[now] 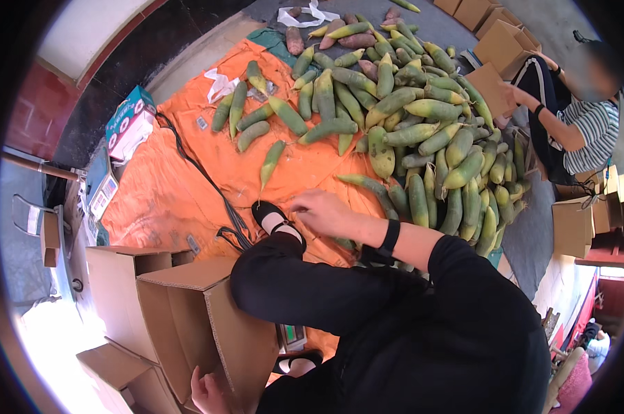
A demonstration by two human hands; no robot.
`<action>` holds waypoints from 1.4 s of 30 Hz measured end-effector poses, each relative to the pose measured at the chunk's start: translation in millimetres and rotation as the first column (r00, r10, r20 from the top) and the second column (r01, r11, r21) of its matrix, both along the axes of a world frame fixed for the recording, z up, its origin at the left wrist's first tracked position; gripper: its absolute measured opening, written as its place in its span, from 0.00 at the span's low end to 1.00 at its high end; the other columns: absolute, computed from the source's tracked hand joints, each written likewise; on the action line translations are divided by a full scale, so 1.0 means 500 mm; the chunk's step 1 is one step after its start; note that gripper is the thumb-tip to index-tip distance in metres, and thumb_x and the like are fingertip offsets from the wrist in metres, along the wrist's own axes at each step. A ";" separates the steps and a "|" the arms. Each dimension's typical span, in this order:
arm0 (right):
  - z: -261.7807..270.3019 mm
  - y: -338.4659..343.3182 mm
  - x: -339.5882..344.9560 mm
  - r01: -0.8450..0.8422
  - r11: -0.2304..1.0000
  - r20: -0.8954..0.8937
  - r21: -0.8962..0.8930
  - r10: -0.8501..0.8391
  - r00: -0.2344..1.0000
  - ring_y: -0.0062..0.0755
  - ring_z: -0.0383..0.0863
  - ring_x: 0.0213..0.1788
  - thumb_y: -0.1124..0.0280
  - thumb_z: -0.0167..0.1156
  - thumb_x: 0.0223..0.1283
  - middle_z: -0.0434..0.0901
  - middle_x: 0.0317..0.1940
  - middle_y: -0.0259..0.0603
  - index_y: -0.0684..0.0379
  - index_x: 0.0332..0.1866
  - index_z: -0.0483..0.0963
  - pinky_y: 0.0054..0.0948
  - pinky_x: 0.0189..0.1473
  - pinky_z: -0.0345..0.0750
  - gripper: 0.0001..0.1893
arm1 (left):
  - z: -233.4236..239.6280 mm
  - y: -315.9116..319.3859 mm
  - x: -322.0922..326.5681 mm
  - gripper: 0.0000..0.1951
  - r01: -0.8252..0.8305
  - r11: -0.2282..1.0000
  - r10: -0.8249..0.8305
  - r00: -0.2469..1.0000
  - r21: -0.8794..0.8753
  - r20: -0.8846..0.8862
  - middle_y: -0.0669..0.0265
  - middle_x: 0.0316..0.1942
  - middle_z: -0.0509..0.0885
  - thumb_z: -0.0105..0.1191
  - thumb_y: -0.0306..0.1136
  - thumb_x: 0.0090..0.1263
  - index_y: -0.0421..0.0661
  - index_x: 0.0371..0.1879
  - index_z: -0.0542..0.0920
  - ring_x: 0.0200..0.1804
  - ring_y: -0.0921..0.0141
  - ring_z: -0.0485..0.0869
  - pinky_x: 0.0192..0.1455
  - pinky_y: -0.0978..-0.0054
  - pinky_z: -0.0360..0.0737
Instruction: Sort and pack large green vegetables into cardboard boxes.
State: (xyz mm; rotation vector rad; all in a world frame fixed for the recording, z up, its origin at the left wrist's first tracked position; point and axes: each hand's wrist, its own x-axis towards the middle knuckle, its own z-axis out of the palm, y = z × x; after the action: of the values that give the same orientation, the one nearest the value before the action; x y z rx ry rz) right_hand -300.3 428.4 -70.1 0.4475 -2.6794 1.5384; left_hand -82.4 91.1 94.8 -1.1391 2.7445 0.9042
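Observation:
My right hand [323, 211], with a black band on its wrist, hovers above the orange sheet [208, 202] beside my black shoe [270, 217]. Its fingers are loosely bent and I see nothing in them. A single green radish [273, 164] lies just past the shoe, its thin root pointing at it. At the bottom left my left hand [208, 392] is at the mouth of an open cardboard box [244, 331], fingers apart; whether it touches the box I cannot tell. A large heap of green radishes [426, 111] spreads ahead and to the right.
A scale with a lit display [291, 333] sits between the box and my leg. More cartons [115, 295] stand at left. Black cords [195, 168] cross the sheet. At right a seated person [576, 114] handles a cardboard box [490, 88]. Reddish tubers [357, 40] lie among the far radishes.

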 end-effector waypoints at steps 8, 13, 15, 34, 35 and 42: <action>-0.319 0.196 0.171 -0.195 0.849 0.539 0.492 -0.121 0.833 0.51 0.79 0.38 0.67 0.54 0.50 0.80 0.30 0.52 0.59 0.32 0.78 0.42 0.41 0.75 0.09 | -0.041 -0.010 0.040 0.15 -0.100 0.995 0.096 0.976 -0.013 -0.195 0.59 0.32 0.84 0.53 0.31 0.65 0.36 0.47 0.79 0.29 0.73 0.79 0.28 0.79 0.76; -0.363 0.272 0.239 -0.316 0.767 0.696 0.558 -0.224 0.682 0.49 0.81 0.42 0.67 0.53 0.53 0.81 0.37 0.50 0.58 0.35 0.80 0.42 0.47 0.76 0.10 | -0.040 0.012 0.042 0.14 -0.105 0.991 0.091 0.983 -0.078 -0.158 0.59 0.31 0.84 0.53 0.31 0.65 0.35 0.45 0.80 0.30 0.72 0.80 0.30 0.78 0.77; -0.351 0.301 0.247 -0.210 0.824 0.672 0.527 -0.252 0.696 0.49 0.81 0.41 0.68 0.53 0.52 0.81 0.35 0.50 0.58 0.34 0.80 0.42 0.46 0.76 0.10 | -0.022 0.048 0.025 0.14 -0.085 0.991 0.066 0.984 -0.104 -0.168 0.58 0.32 0.84 0.53 0.31 0.66 0.35 0.45 0.80 0.31 0.72 0.81 0.31 0.78 0.78; -0.363 0.427 0.280 0.349 0.445 0.299 0.825 -0.867 0.398 0.49 0.69 0.59 0.58 0.72 0.38 0.70 0.55 0.55 0.64 0.60 0.61 0.38 0.60 0.68 0.42 | -0.061 0.007 0.088 0.11 -0.254 0.966 0.252 0.911 0.035 -0.327 0.68 0.31 0.82 0.52 0.25 0.67 0.38 0.47 0.79 0.31 0.83 0.75 0.32 0.89 0.69; -0.365 0.423 0.278 0.349 0.445 0.296 0.825 -0.866 0.403 0.49 0.69 0.59 0.58 0.72 0.38 0.70 0.55 0.55 0.64 0.60 0.61 0.38 0.60 0.68 0.42 | -0.062 0.007 0.089 0.11 -0.260 0.964 0.262 0.905 0.050 -0.334 0.68 0.30 0.82 0.52 0.25 0.67 0.38 0.47 0.79 0.31 0.83 0.75 0.32 0.89 0.69; -0.339 0.413 0.260 0.307 0.374 0.295 0.875 -0.915 0.274 0.57 0.69 0.58 0.56 0.72 0.36 0.65 0.55 0.58 0.62 0.55 0.57 0.43 0.59 0.70 0.41 | -0.063 0.017 0.072 0.12 -0.181 0.980 0.160 0.964 -0.081 -0.210 0.68 0.31 0.81 0.51 0.27 0.69 0.37 0.48 0.79 0.32 0.81 0.75 0.33 0.86 0.71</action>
State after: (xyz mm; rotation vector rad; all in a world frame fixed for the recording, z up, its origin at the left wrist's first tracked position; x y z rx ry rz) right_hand -170.4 635.0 -239.8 -1.6990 -3.0813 0.3589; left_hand -46.5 99.4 63.3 -1.3933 2.9180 0.9612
